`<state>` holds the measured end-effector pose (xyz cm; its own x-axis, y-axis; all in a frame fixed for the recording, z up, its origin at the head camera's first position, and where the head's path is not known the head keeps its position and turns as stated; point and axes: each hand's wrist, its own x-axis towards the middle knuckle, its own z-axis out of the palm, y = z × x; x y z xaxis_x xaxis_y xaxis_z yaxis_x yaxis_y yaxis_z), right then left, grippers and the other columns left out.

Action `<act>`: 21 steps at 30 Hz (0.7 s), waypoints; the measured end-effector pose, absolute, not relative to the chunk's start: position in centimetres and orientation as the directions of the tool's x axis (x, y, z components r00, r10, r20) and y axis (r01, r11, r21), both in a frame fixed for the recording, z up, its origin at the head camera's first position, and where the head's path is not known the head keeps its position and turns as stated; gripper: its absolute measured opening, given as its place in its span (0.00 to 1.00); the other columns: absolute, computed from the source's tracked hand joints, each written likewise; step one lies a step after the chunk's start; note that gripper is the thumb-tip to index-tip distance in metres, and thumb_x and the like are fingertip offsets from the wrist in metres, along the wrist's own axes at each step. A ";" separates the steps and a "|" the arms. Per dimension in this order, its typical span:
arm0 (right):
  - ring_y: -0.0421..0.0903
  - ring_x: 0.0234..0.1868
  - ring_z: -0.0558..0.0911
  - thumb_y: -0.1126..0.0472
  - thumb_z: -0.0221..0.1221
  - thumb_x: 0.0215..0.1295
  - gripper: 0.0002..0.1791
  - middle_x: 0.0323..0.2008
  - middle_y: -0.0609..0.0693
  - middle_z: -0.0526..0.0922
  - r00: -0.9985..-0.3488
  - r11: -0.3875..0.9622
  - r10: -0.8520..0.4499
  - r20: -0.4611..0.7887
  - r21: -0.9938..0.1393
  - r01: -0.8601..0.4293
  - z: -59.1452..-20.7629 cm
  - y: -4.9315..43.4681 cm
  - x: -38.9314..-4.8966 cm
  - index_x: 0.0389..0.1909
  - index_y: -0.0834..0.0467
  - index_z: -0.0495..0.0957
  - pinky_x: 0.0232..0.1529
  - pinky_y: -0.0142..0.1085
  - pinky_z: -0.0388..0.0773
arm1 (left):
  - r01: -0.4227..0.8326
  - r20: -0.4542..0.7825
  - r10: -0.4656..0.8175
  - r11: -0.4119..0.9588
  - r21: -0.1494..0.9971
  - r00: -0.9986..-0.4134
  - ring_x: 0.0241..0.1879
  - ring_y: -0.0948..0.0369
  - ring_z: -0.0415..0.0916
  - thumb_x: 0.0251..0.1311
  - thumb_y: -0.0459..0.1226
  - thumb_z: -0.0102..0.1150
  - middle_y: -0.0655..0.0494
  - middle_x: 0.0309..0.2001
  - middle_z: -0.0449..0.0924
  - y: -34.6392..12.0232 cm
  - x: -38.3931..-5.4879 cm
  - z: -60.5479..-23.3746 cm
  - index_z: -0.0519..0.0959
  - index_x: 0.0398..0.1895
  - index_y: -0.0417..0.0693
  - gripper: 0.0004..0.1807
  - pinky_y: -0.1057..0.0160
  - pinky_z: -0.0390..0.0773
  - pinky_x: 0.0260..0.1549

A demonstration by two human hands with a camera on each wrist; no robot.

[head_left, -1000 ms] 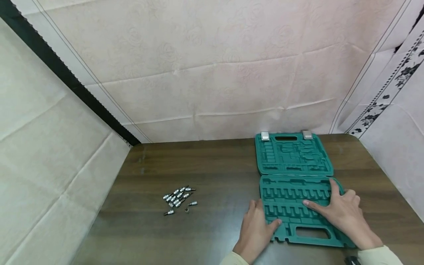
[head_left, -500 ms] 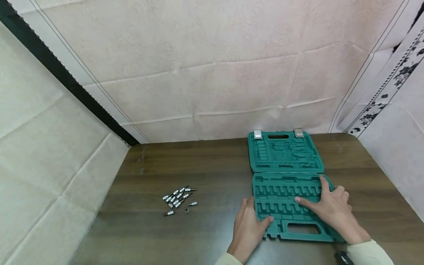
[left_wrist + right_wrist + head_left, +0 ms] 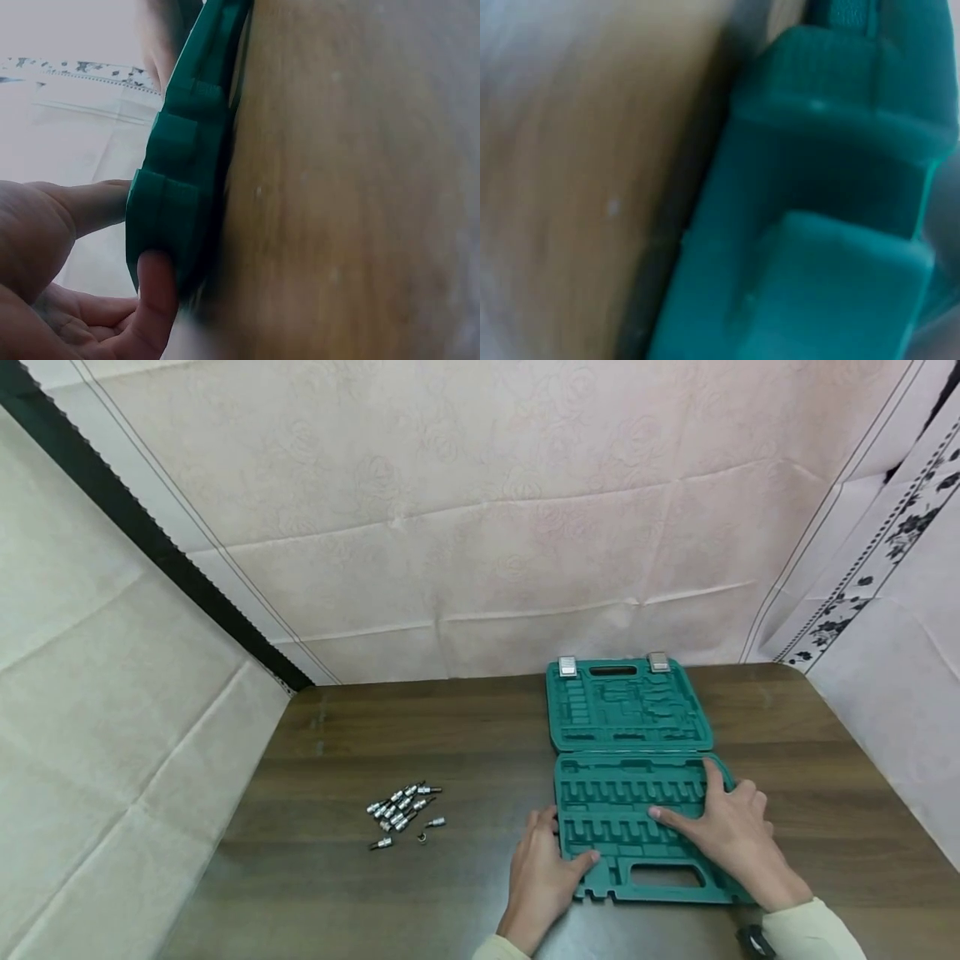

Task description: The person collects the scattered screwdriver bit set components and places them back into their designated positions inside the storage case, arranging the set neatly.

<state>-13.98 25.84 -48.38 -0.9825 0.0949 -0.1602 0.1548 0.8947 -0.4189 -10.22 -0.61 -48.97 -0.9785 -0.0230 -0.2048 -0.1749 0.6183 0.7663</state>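
An open green plastic socket case [image 3: 626, 837] lies on the table, its moulded slots facing up and its lid folded back behind. My left hand [image 3: 538, 872] grips the near left edge, thumb on top and fingers along the side. The left wrist view shows the thumb and a finger on the case's green side [image 3: 169, 206]. My right hand [image 3: 738, 839] holds the right edge, thumb over the slots and index finger stretched toward the hinge. In the right wrist view the green case wall [image 3: 825, 292] fills much of the frame; the fingers are hidden there.
A loose pile of small silver bit sockets [image 3: 401, 807] lies left of the case, a few pieces slightly apart. The wooden table [image 3: 337, 893] ends at a pale cloth [image 3: 487, 560] at the back. A dark band [image 3: 165, 552] runs down the left side.
Both hands have slid the case left across the table, toward the socket pile. Their holds look the same. The pile has stayed put.
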 end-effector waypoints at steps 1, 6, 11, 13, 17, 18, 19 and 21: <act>0.75 0.46 0.65 0.17 0.62 0.55 0.78 0.47 0.82 0.60 -0.983 0.894 0.092 -0.161 -0.421 0.153 -48.4 25.7 -13.9 0.82 0.71 0.38 0.28 0.57 0.71 | -0.176 -0.206 -0.023 0.616 0.768 -0.978 0.39 0.59 0.78 0.52 0.48 0.84 0.51 0.54 0.78 -0.8 -10.2 -49.0 0.73 0.72 0.40 0.47 0.52 0.82 0.37; 0.74 0.47 0.65 0.18 0.63 0.55 0.77 0.48 0.82 0.60 -0.985 0.888 0.086 -0.151 -0.437 0.145 -48.3 24.8 -13.8 0.82 0.70 0.40 0.27 0.54 0.71 | -0.167 -0.187 -0.030 0.603 0.780 -0.982 0.37 0.64 0.74 0.51 0.46 0.84 0.56 0.49 0.78 -1.8 -10.3 -49.2 0.74 0.70 0.40 0.45 0.58 0.78 0.33; 0.74 0.47 0.64 0.20 0.65 0.56 0.75 0.50 0.82 0.59 -0.989 0.882 0.077 -0.130 -0.454 0.128 -48.2 24.1 -13.8 0.82 0.70 0.41 0.26 0.51 0.70 | -0.157 -0.162 -0.047 0.604 0.781 -0.986 0.39 0.64 0.73 0.51 0.45 0.85 0.59 0.47 0.77 -2.5 -10.4 -49.1 0.75 0.69 0.40 0.44 0.59 0.77 0.34; 0.75 0.49 0.64 0.21 0.65 0.56 0.75 0.51 0.83 0.58 -0.989 0.881 0.071 -0.127 -0.457 0.121 -48.2 23.9 -13.8 0.82 0.70 0.41 0.26 0.52 0.71 | -0.156 -0.155 -0.055 0.607 0.780 -0.986 0.39 0.64 0.73 0.50 0.45 0.85 0.59 0.47 0.77 -2.7 -10.3 -49.0 0.75 0.69 0.40 0.44 0.60 0.77 0.34; 0.75 0.49 0.64 0.23 0.66 0.57 0.73 0.52 0.84 0.58 -0.991 0.880 0.066 -0.116 -0.461 0.113 -48.1 23.5 -13.8 0.82 0.70 0.42 0.26 0.52 0.73 | -0.159 -0.148 -0.069 0.592 0.790 -0.987 0.39 0.64 0.73 0.49 0.43 0.86 0.59 0.47 0.77 -3.1 -10.2 -49.0 0.75 0.69 0.40 0.44 0.60 0.77 0.35; 0.74 0.49 0.64 0.23 0.66 0.57 0.73 0.52 0.84 0.58 -0.992 0.879 0.064 -0.110 -0.465 0.108 -48.1 23.3 -13.8 0.82 0.70 0.43 0.26 0.52 0.73 | -0.159 -0.144 -0.072 0.588 0.793 -0.987 0.39 0.64 0.73 0.49 0.42 0.86 0.59 0.47 0.76 -3.2 -10.2 -49.0 0.75 0.68 0.40 0.43 0.60 0.77 0.35; 0.74 0.48 0.64 0.24 0.67 0.57 0.73 0.52 0.84 0.58 -0.993 0.877 0.062 -0.102 -0.469 0.103 -48.2 23.2 -13.8 0.82 0.70 0.43 0.26 0.51 0.73 | -0.159 -0.142 -0.076 0.585 0.795 -0.987 0.39 0.64 0.72 0.49 0.42 0.86 0.59 0.47 0.76 -3.3 -10.2 -49.0 0.75 0.68 0.40 0.43 0.61 0.76 0.35; 0.73 0.48 0.64 0.25 0.68 0.58 0.72 0.53 0.83 0.58 -0.994 0.872 0.056 -0.089 -0.481 0.092 -48.2 22.9 -13.7 0.82 0.70 0.44 0.25 0.50 0.72 | -0.160 -0.136 -0.085 0.581 0.798 -0.987 0.39 0.64 0.71 0.49 0.41 0.86 0.60 0.46 0.75 -3.5 -10.1 -49.0 0.75 0.68 0.41 0.43 0.61 0.76 0.36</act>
<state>-13.73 22.87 -48.16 -0.9945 0.0558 -0.0887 0.0918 0.8721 -0.4806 -10.14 -3.51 -49.05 -0.9871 -0.0851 -0.1356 -0.1597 0.5815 0.7977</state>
